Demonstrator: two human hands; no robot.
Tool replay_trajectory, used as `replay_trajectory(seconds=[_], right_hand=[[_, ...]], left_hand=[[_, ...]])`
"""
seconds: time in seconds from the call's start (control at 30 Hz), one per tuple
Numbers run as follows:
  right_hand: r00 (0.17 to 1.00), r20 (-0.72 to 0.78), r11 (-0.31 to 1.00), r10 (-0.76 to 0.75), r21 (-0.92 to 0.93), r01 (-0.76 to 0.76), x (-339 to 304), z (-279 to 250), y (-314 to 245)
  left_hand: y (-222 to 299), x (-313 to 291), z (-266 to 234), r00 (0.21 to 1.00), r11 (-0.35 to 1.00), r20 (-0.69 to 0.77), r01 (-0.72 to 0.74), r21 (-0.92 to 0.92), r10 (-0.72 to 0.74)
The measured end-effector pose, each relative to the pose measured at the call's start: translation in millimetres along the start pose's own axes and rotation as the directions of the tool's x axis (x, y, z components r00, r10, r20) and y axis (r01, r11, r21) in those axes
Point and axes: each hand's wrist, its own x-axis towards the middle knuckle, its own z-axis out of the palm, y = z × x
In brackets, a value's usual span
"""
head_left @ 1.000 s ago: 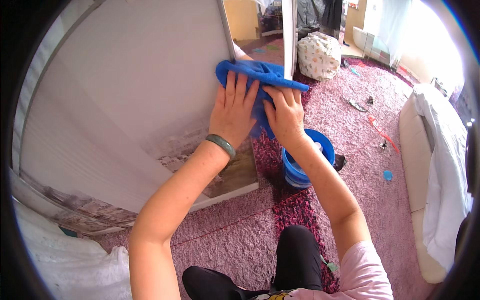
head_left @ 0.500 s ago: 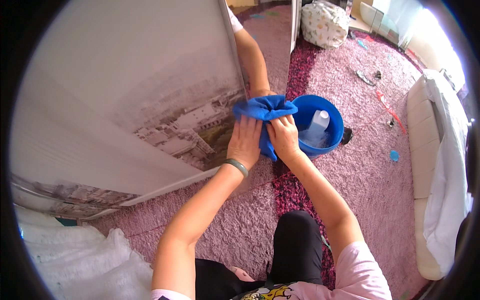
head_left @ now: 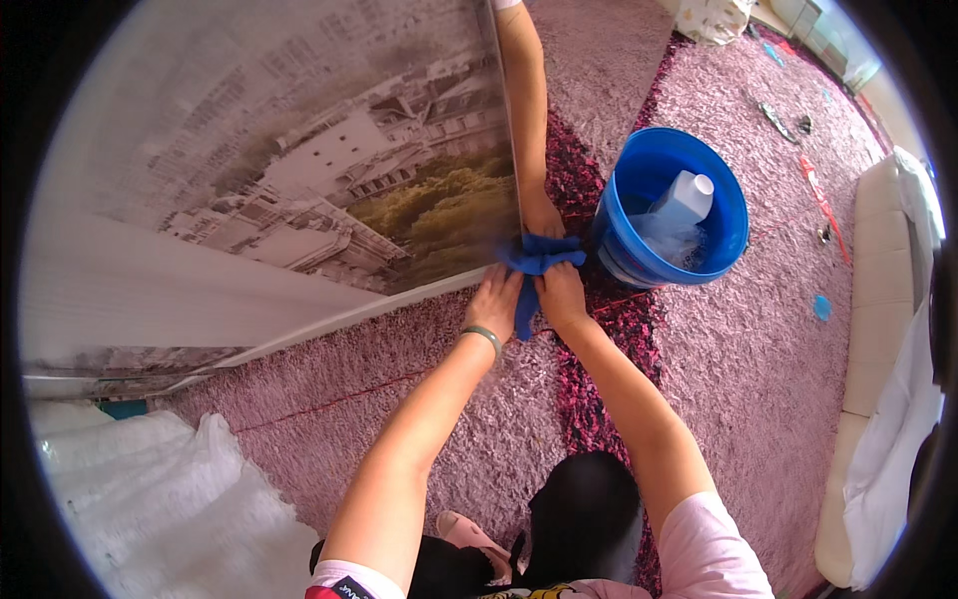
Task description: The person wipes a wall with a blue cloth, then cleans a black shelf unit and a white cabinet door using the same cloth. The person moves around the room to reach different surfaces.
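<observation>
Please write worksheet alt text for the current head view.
A person's left hand and right hand press a blue cloth against the foot of a mirror beside a cityscape-printed panel. To the right, a blue bucket holding a white bottle stands on pink carpet.

Panel [head_left: 319, 200] blocking left, bucket [head_left: 649, 165] blocking right — nearside carpet [head_left: 504, 429] open

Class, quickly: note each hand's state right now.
Left hand: on the blue cloth; whether open or closed cannot be told.
Right hand: also on the cloth; grip likewise unclear.
</observation>
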Motion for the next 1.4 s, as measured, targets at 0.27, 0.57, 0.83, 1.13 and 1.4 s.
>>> replay_trajectory(seconds=[0.27, 0.57, 0.83, 1.13, 1.4], right_hand=[[0.984, 0.144, 0.992, 0.101, 0.058, -0.11, -16.3, 43.4, -10.4], [0.989, -0.121, 0.955, -0.084, 0.274, 0.115, 50.6, -90.1, -125.6], [0.952, -0.229, 0.764, -0.204, 0.57, 0.301, 178.7, -290.5, -234.4], [0.379, -0.662, 0.72, -0.647, -0.365, 0.591, 248.7, -424.5, -350.9], [0.39, -0.698, 0.792, -0.601, -0.453, 0.408, 271.9, -427.1, -353.5]], left_hand=[[-7.9, -15.2, -4.7, 0.983, 0.992, 0.171, 0.042, 0.12, -0.063], [-92.9, -89.0, -101.8, 0.884, 0.982, -0.431, 0.145, -0.119, -0.182], [-225.8, -132.7, -320.0, 0.552, 0.983, -0.831, 0.178, 0.035, -0.071], [-300.9, -134.8, -484.9, 0.187, 0.936, -0.982, 0.344, 0.077, 0.012], [-290.0, -152.7, -496.2, 0.375, 0.969, -0.925, 0.243, 0.032, -0.064]])
